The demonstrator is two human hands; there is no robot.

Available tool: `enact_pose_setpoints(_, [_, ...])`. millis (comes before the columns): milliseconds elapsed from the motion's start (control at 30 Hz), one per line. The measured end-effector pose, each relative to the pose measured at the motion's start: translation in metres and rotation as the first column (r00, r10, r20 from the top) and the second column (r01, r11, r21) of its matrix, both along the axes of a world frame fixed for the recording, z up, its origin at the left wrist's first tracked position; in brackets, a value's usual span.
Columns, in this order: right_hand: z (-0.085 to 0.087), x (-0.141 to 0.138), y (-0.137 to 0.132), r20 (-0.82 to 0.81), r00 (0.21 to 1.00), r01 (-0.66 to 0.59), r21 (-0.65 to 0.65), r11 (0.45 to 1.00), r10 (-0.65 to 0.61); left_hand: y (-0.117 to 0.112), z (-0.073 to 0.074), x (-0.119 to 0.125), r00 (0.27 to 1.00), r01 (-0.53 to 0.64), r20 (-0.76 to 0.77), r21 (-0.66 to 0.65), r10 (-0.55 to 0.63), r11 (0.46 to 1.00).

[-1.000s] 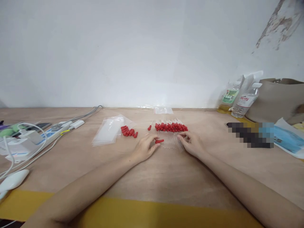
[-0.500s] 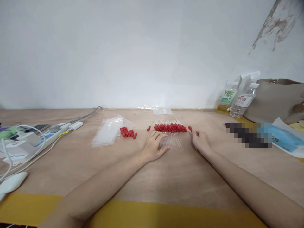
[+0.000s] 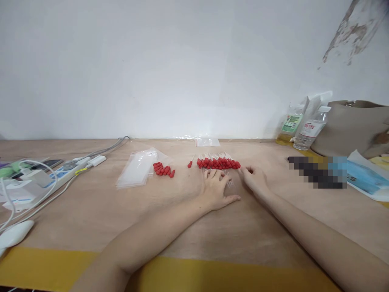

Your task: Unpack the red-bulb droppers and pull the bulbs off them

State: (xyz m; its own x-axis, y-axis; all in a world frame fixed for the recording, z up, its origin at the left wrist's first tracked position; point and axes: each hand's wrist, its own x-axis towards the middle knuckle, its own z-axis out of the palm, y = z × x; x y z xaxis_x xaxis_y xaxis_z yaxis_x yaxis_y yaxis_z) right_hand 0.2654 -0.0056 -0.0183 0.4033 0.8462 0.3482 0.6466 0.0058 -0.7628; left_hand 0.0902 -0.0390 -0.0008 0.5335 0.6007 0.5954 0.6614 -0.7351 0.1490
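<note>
- A white mouse [image 3: 15,233] and a power strip [image 3: 68,169] with its chargers and cables lie at the far left of the worktop [image 3: 182,227], well apart from the hands. They look pushed out of the working area.
- A stack of clear zip bags [image 3: 136,169] lies flat. Just beside it on the right is a small heap of loose red bulbs [image 3: 164,169], bunched together, likely so they stay within easy reach.
- A single dropper [image 3: 190,164] lies on its own between that heap and the main row.
- The row of droppers [image 3: 219,163] sits in the middle of the worktop. The red bulbs are lined up side by side toward the wall, and the glass tubes point back at the person.
- The left hand [image 3: 219,190] lies palm down with its fingers spread over the glass tubes, grasping nothing. The flat press appears meant to keep the round tubes from rolling and the row even.
- The right hand [image 3: 254,180] rests at the row's right end with its fingers curled toward the last bulb. It seems to act as a stop on that side, and I cannot tell whether it pinches anything.
- Two plastic bottles [image 3: 300,125] and a beige bag [image 3: 355,125] stand at the far right by the wall, well apart from the hands.
</note>
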Motion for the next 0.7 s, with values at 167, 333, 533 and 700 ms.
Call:
enact_pose_setpoints(167, [0.002,0.007,-0.004,0.280,0.959,0.076,-0.086,0.993,-0.049,0.011,-0.002,0.004,0.970,0.177,-0.175,0.052,-0.166,0.983])
enact_pose_setpoints(333, [-0.001,0.003,-0.004,0.358,0.934,0.051,-0.102,0.993,-0.011,0.024,-0.001,-0.001,0.931,0.251,-0.283,0.045,-0.229,0.967])
enact_pose_setpoints(533, [0.000,0.002,-0.005,0.330,0.944,0.043,-0.114,0.993,-0.003,0.027,0.000,-0.007,0.944,0.211,-0.268,0.048,-0.191,0.976])
enact_pose_setpoints(700, [0.001,0.003,-0.005,0.235,0.972,0.009,-0.089,0.996,0.012,0.024,0.009,-0.017,0.999,-0.011,-0.033,0.078,0.014,0.997])
